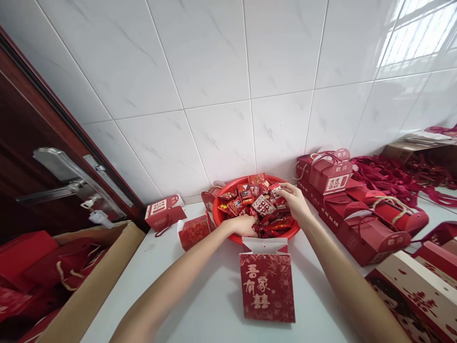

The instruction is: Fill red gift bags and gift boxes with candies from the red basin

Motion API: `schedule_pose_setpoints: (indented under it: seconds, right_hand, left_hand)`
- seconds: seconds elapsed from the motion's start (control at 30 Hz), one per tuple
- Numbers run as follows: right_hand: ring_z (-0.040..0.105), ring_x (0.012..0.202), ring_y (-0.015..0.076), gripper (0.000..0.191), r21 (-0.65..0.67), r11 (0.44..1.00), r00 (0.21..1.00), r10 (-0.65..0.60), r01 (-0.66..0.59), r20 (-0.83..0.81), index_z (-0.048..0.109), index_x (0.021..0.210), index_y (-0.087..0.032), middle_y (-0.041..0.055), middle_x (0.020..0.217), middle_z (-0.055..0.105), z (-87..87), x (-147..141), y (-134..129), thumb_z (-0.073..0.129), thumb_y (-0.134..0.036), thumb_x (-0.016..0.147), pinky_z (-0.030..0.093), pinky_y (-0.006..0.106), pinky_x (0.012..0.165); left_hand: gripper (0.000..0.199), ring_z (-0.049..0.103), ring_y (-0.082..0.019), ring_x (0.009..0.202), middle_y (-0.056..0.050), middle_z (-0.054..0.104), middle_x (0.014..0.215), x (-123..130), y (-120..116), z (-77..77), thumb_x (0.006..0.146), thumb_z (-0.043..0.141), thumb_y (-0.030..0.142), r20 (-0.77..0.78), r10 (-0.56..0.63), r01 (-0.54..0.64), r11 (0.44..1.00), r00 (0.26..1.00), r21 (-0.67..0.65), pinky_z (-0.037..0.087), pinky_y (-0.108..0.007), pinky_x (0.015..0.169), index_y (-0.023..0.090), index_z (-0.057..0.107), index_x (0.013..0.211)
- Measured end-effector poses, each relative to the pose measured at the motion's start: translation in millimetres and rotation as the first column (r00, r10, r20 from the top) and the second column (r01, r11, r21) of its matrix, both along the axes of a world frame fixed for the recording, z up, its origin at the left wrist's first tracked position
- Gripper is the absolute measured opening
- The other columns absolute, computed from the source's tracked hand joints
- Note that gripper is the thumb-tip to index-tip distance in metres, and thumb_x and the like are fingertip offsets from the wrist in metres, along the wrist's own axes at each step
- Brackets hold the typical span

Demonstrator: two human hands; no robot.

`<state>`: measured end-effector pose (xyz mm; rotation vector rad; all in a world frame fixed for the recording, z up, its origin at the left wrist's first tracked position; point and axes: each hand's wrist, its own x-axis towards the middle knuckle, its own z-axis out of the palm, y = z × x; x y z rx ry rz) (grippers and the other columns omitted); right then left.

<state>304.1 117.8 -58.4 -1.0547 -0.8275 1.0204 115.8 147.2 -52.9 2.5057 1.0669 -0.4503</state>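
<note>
Several marbled white wall tiles point(214, 57) back a pale, smooth-topped desk point(207, 297), whose right side carries a row of dark-red cardboard boxes point(367, 233) with cord handles. Near the wall, mid-desk, sits a round red plastic basin point(216, 214) heaped with small, shiny wrapped packets point(264, 205). Just in front of it, nearer the person, is an open maroon paper box point(267, 290) printed with pale characters. The left hand point(246, 224) reaches into the basin's near side, its fingers hidden among the packets, so one cannot tell what it holds. The right hand point(294, 199) is at the right rim, narrow, thumb and fingers bent at the edge of a small red-and-white packet point(274, 190); whether it is gripped cannot be told.

The left hand lies just behind the box's top edge, so a careless pull back might tip it; the heap rises near the rim, and stirring from both sides could push packets out. The box's printed face points toward the person, characters reading upright; its mouth is at the top, on the basin side, and its long axis seems to run upright, though a slight lean is possible.
</note>
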Motion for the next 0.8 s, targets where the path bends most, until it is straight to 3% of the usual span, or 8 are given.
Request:
schedule_pose_setpoints:
  seconds: [0.13, 0.23, 0.33, 0.43, 0.53, 0.6, 0.7, 0.8]
  right_hand:
    - [0.060, 0.055, 0.0131, 0.032, 0.008, 1.000, 1.000, -0.001, 0.001, -0.001, 0.066, 0.080, -0.021, -0.0022, 0.073, 0.069, 1.1, 0, -1, 0.078, -0.035, 0.054, 0.048, 0.024, 0.047]
    - [0.060, 0.053, 0.0141, 0.034, -0.009, 1.000, 1.000, 0.009, -0.009, 0.006, 0.065, 0.083, -0.022, -0.0013, 0.077, 0.070, 1.2, 0, -2, 0.078, -0.036, 0.055, 0.045, 0.024, 0.042]
    - [0.062, 0.054, 0.0155, 0.035, -0.028, 1.000, 1.000, 0.011, -0.011, 0.021, 0.065, 0.084, -0.023, -0.0002, 0.080, 0.071, 1.7, 0, -3, 0.077, -0.038, 0.055, 0.044, 0.025, 0.042]
    - [0.063, 0.057, 0.0165, 0.034, -0.025, 0.999, 0.999, 0.023, -0.022, 0.041, 0.065, 0.082, -0.022, 0.0011, 0.080, 0.072, 2.5, 1, -3, 0.076, -0.039, 0.055, 0.046, 0.026, 0.045]
    - [0.063, 0.060, 0.0164, 0.032, -0.010, 1.000, 0.998, 0.010, -0.010, 0.056, 0.066, 0.081, -0.021, 0.0019, 0.079, 0.072, 2.0, 0, -2, 0.076, -0.038, 0.056, 0.047, 0.026, 0.049]
    - [0.063, 0.061, 0.0165, 0.032, -0.006, 1.000, 0.998, 0.001, 0.000, 0.056, 0.066, 0.082, -0.021, 0.0014, 0.078, 0.072, 1.0, 1, -2, 0.076, -0.037, 0.056, 0.047, 0.025, 0.049]
    - [0.063, 0.063, 0.0167, 0.032, -0.002, 1.000, 0.999, 0.009, -0.008, 0.050, 0.066, 0.083, -0.021, 0.0009, 0.078, 0.072, 0.1, 1, -1, 0.076, -0.037, 0.057, 0.047, 0.025, 0.048]
    - [0.062, 0.059, 0.0161, 0.034, -0.018, 1.000, 0.999, 0.023, -0.022, 0.042, 0.066, 0.083, -0.021, 0.0009, 0.079, 0.072, 1.5, 1, -2, 0.076, -0.037, 0.056, 0.046, 0.025, 0.046]
  left_hand:
    - [0.019, 0.065, -0.019, 0.072, -0.003, 0.070, 0.080, -14, 6, 8.0, 0.069, 0.061, 0.022, 0.238, 0.127, -0.079, 0.976, 0.963, -0.202, 0.047, -0.025, 0.062, 0.017, 0.067, 0.085]
    - [0.026, 0.061, -0.016, 0.067, 0.000, 0.068, 0.078, -22, 8, 20.2, 0.066, 0.060, 0.022, 0.427, 0.284, -0.125, 0.923, 0.858, -0.364, 0.046, -0.025, 0.061, 0.016, 0.068, 0.090]
    - [0.032, 0.060, -0.015, 0.070, 0.001, 0.067, 0.080, -27, 10, 34.0, 0.066, 0.063, 0.021, 0.555, 0.350, -0.133, 0.910, 0.755, -0.393, 0.048, -0.026, 0.069, 0.016, 0.071, 0.096]
    - [0.035, 0.064, -0.020, 0.093, -0.002, 0.071, 0.099, -29, 12, 41.9, 0.065, 0.070, 0.021, 0.662, 0.330, -0.110, 0.929, 0.673, -0.352, 0.050, -0.030, 0.087, 0.017, 0.072, 0.099]
    - [0.041, 0.056, -0.027, 0.125, -0.006, 0.069, 0.120, -28, 18, 40.2, 0.062, 0.076, 0.019, 0.759, 0.279, -0.081, 0.954, 0.588, -0.287, 0.038, -0.037, 0.111, 0.019, 0.074, 0.103]
    - [0.044, 0.051, -0.028, 0.132, -0.006, 0.068, 0.126, -25, 23, 35.3, 0.061, 0.078, 0.017, 0.796, 0.289, -0.081, 0.953, 0.532, -0.293, 0.031, -0.040, 0.118, 0.020, 0.074, 0.105]
    - [0.054, 0.060, -0.026, 0.120, -0.005, 0.071, 0.118, -18, 30, 26.8, 0.061, 0.079, 0.015, 0.797, 0.415, -0.158, 0.909, 0.438, -0.387, 0.041, -0.041, 0.110, 0.020, 0.071, 0.114]
    - [0.067, 0.069, -0.022, 0.092, -0.003, 0.073, 0.096, -10, 37, 21.1, 0.057, 0.080, 0.009, 0.724, 0.587, -0.226, 0.809, 0.363, -0.543, 0.054, -0.040, 0.091, 0.016, 0.066, 0.122]
